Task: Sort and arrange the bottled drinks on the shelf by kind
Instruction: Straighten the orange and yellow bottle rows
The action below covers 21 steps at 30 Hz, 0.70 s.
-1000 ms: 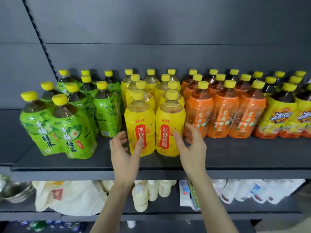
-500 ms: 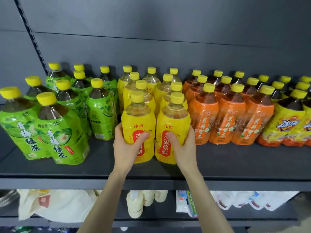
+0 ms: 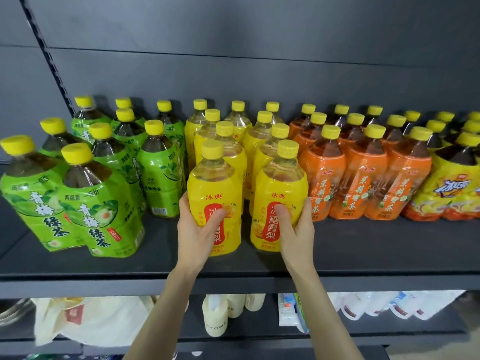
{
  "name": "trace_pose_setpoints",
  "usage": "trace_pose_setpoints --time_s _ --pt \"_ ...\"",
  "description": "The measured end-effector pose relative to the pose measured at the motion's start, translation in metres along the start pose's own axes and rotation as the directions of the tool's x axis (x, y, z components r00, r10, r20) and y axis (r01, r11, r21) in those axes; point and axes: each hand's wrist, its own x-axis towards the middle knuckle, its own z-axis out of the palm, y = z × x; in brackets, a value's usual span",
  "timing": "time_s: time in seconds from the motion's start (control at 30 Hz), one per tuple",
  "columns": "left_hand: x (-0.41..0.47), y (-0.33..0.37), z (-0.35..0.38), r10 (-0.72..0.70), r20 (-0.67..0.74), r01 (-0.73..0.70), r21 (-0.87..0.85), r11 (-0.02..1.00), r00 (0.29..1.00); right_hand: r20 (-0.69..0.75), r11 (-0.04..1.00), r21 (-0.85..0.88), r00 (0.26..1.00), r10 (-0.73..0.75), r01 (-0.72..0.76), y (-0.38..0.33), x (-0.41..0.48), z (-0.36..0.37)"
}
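Bottled drinks with yellow caps stand in groups on a dark shelf [image 3: 363, 255]. Green-label tea bottles [image 3: 98, 203] fill the left. Yellow-label pear drinks stand in the middle, orange-label tea bottles [image 3: 363, 183] to their right, and yellow-and-orange iced tea bottles [image 3: 452, 188] at the far right. My left hand [image 3: 200, 229] grips the front left yellow bottle [image 3: 215, 188] from its left side, thumb across the red label. My right hand [image 3: 293, 224] grips the front right yellow bottle [image 3: 279, 183] from its right side. Both bottles stand upright on the shelf.
The shelf's front strip is bare in front of the orange bottles. On the lower shelf lie a white cloth bag [image 3: 85, 323], cream pump bottles [image 3: 215, 318], a small boxed item [image 3: 291, 310] and white refill pouches [image 3: 376, 305]. A metal bowl [image 3: 13, 310] sits at the far left.
Both hands went from open in front of the two front yellow bottles to gripping them. The view has moved closer to the shelf.
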Motion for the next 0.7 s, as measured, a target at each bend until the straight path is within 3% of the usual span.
trace_pose_setpoints --time_s 0.33,0.5,0.7 --pt "0.001 0.0 -0.039 0.069 -0.09 -0.066 0.036 0.997 0.994 -0.184 0.991 -0.13 0.982 -0.038 0.014 0.004 -0.037 0.005" --pt "0.007 -0.002 -0.057 0.105 -0.111 -0.096 0.082 0.992 0.988 -0.278 0.944 -0.208 0.91 -0.308 0.256 -0.005 -0.056 0.013" --pt "0.015 -0.004 -0.072 0.126 -0.134 -0.116 0.084 0.99 0.983 -0.088 0.937 -0.133 0.938 -0.336 0.323 -0.023 -0.056 0.057"
